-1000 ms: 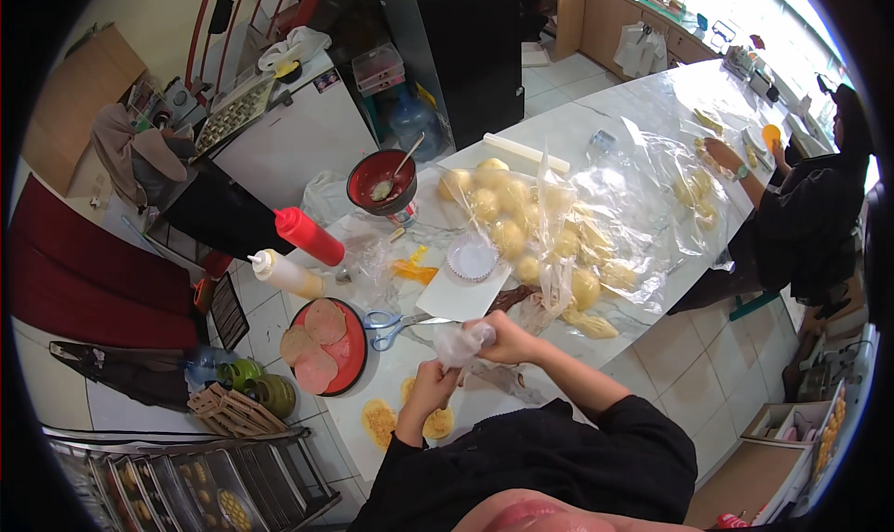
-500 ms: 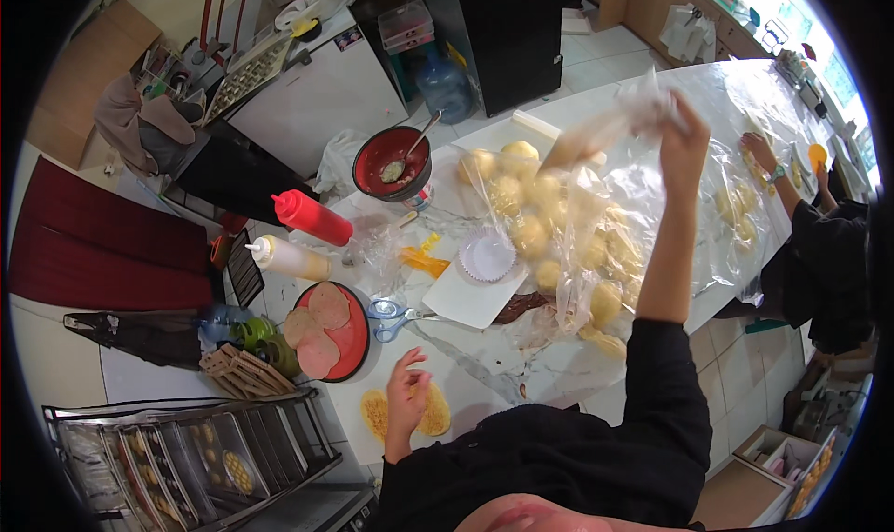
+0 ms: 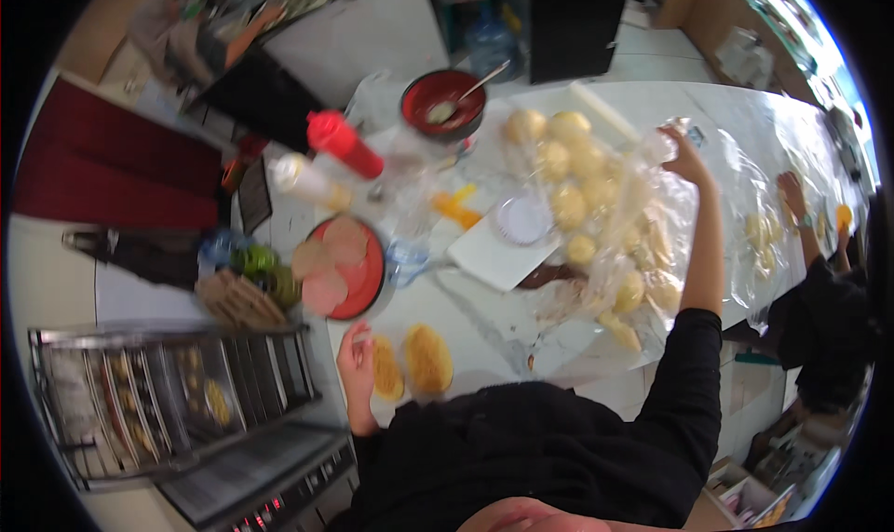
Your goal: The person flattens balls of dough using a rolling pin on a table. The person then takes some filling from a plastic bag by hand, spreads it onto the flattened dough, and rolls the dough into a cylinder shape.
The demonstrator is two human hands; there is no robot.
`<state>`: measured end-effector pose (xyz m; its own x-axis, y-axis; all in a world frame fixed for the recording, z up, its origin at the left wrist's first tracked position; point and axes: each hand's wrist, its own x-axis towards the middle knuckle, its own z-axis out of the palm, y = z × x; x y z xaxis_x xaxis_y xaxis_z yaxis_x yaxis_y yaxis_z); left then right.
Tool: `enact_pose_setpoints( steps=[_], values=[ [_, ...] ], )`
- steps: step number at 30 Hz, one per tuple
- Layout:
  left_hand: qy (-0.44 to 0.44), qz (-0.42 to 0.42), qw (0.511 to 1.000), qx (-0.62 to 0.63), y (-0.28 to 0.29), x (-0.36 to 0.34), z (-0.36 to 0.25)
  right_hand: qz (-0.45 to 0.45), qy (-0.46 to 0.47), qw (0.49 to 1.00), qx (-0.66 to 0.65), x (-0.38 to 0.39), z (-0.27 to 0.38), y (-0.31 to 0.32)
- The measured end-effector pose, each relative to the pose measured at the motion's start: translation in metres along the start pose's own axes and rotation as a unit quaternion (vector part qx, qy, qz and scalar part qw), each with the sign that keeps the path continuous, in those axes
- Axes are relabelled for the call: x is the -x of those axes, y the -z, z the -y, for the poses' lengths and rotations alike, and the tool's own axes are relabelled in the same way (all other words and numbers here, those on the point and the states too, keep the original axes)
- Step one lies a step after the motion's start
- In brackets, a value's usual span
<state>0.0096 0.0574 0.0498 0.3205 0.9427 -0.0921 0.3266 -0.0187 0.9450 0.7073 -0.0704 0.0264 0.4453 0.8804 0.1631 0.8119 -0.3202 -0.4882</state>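
Note:
My right hand (image 3: 687,160) is closed on the gathered top of a clear plastic bag (image 3: 643,183), at arm's length over the right part of the table. Round yellowish buns (image 3: 568,206) lie under and around the plastic. My left hand (image 3: 356,364), slightly blurred, is at the table's near left edge with fingers loosely curled and nothing visible in them. Beside it lie two oval bread pieces (image 3: 428,358) with a golden crumbly topping; the hand partly covers the left one. Just beyond, a red plate with a black rim (image 3: 371,276) carries round pink meat slices (image 3: 324,292).
A red squeeze bottle (image 3: 346,146), a pale one (image 3: 307,183) and a bowl with a spoon (image 3: 416,113) stand farther back. Blue scissors (image 3: 407,260) and a white board with paper cups (image 3: 494,264) lie mid-table. A co-worker's hand (image 3: 792,195) rests at far right.
My right hand has pulled the plastic, blurred and raised before, lower and a little rightward. The left hand has shifted left, uncovering more of the topped bread. The whole view has turned.

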Motion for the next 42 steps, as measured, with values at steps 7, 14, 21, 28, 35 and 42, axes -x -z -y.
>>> enact_pose_setpoints(
  steps=[7, 14, 21, 28, 35, 42],
  values=[
    [-0.054, 0.06, 0.991, -0.111, 0.008, -0.015, 0.012, -0.137, -0.087, 0.957, -0.242, 0.083, 0.208, 0.055],
    [-0.19, 0.165, 0.942, -0.224, -0.016, -0.02, 0.047, 0.319, 0.089, 0.881, -0.338, 0.154, 0.399, -0.141],
    [-0.257, 0.11, 0.922, -0.268, -0.018, -0.008, 0.031, 0.093, 0.123, 0.966, -0.206, 0.191, 0.427, -0.23],
    [-0.355, 0.302, 0.838, -0.284, 0.003, 0.081, 0.07, 0.163, 0.297, 0.941, -0.022, 0.286, 0.417, -0.21],
    [-0.381, 0.213, 0.774, -0.459, -0.004, 0.112, 0.081, 0.137, 0.276, 0.95, 0.056, 0.324, 0.428, -0.225],
    [-0.351, 0.203, 0.77, -0.493, -0.007, 0.128, 0.089, 0.142, 0.255, 0.953, 0.082, 0.328, 0.431, -0.225]
  ],
)
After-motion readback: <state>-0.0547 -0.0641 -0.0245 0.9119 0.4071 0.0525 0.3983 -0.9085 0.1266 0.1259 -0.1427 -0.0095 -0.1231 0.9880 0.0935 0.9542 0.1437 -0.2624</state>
